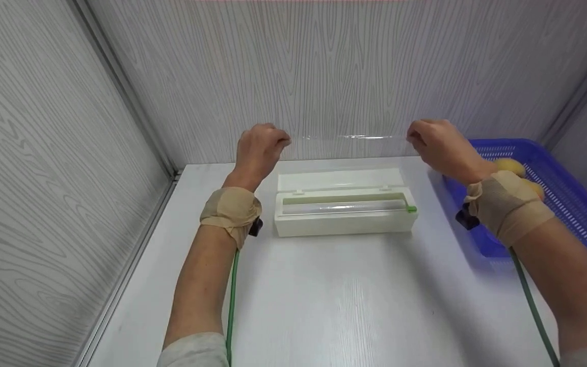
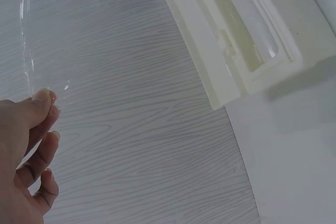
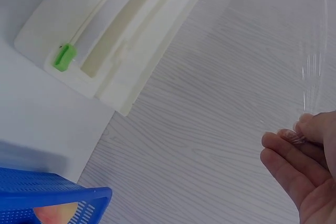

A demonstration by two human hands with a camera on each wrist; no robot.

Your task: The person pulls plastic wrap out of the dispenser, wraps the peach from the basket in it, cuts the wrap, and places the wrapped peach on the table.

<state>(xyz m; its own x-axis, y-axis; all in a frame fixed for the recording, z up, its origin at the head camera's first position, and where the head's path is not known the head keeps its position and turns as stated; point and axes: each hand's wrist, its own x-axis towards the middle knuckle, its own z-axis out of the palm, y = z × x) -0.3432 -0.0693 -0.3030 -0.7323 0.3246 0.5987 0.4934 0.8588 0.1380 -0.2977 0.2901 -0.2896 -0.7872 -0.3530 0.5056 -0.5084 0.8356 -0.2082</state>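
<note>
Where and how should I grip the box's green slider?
Probably pinch the green slider by its edges, from above and the right, once the right hand frees the clear film. The slider sits atop the right end of the white box, lid folded back.

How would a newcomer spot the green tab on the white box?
On the white table, left of the blue basket in the head view, lies a long white box with its lid open. The green tab sits at the box's basket-side end, by the clear film. It's small and the box's only bright green part.
</note>
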